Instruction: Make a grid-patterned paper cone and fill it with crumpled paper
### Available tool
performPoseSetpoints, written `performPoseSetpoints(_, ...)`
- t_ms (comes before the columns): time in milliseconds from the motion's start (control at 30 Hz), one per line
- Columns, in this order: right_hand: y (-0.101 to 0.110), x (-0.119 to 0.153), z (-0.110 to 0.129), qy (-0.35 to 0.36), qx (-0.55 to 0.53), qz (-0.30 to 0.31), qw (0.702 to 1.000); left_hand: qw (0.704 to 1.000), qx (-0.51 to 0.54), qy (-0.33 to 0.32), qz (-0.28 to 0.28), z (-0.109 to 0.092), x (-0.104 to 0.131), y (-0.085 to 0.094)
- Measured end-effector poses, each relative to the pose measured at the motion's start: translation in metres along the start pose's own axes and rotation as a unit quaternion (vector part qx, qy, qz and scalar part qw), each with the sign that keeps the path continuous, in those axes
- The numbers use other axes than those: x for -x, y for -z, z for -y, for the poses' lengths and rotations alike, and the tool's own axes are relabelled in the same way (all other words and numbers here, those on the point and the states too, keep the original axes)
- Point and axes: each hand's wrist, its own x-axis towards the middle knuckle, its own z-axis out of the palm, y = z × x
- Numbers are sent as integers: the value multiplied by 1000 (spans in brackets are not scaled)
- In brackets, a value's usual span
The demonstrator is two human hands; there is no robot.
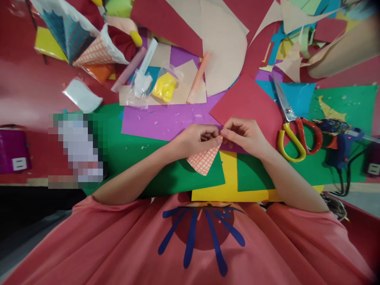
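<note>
A small paper cone with an orange grid pattern hangs between my hands, its point up and its wide end towards me. My left hand is closed on the cone near the tip. At the tip itself, my right hand pinches with thumb and forefinger; its fingertips meet those of the left. A red sheet lies just beyond the right hand, and green sheets lie under the cone. Scissors with yellow and red handles rest open to the right.
Larger patterned cones lie at the back left. Nearby are bagged yellow clay, a white packet and an orange paper roll. A blue glue gun with a cord sits at the right. Another person's arm reaches in at upper right.
</note>
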Motion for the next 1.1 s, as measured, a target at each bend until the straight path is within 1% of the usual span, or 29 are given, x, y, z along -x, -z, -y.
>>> performPoseSetpoints(133,-2,0,-3,25,41,-7,999,1000,-5,-14,-10,3,-1,-2)
performPoseSetpoints(233,-1,0,-5,32,54,-2,998,999,-23,-29,-18,4,0,-3)
performPoseSetpoints(367,-2,0,-5,19,29,18,999,999,-25,-37,-20,5,2,-3)
performPoseSetpoints(467,-3,0,-4,19,5,19,1000,999,-13,-30,-29,5,2,-3)
performPoseSetpoints(567,-3,-1,-4,26,-34,-4,999,999,0,-24,-46,5,1,-4)
performPoseSetpoints(700,3,-4,-8,40,-86,-83,992,996,8,-28,-87,6,0,-4)
performPoseSetpoints(767,6,-5,-9,46,-86,-107,989,994,16,-31,-104,8,0,-3)
performPoseSetpoints(900,9,-6,-10,34,-80,-136,987,991,53,-34,-121,10,0,-3)
performPoseSetpoints(1000,8,-5,-8,28,-83,-137,987,987,50,-59,-144,7,1,-2)
performPoseSetpoints(1100,5,-4,-6,37,-70,-99,992,978,53,-89,-182,3,2,0)
